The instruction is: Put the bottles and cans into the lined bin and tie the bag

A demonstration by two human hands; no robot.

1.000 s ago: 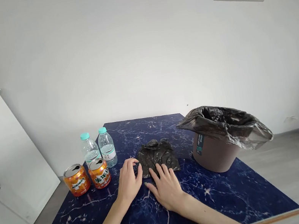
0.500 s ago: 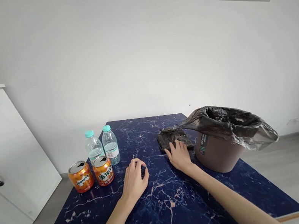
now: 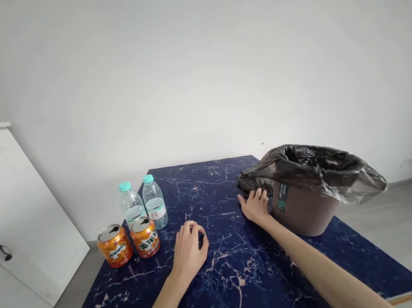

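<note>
Half curled the left hand (image 3: 189, 247) over the blue marble-patterned table (image 3: 231, 298), near two Mirinda cans (image 3: 146, 240); spread the right hand (image 3: 255, 206) at the near edge of the black plastic bag (image 3: 249, 185), just beside the brown lined bin (image 3: 304, 213) (could not tell whether pressing).

Black bag (image 3: 247, 185), seemingly crumpled, half-hidden

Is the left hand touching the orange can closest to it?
Apart. The head view shows dark blue tabletop between the left hand and that orange can.
</note>
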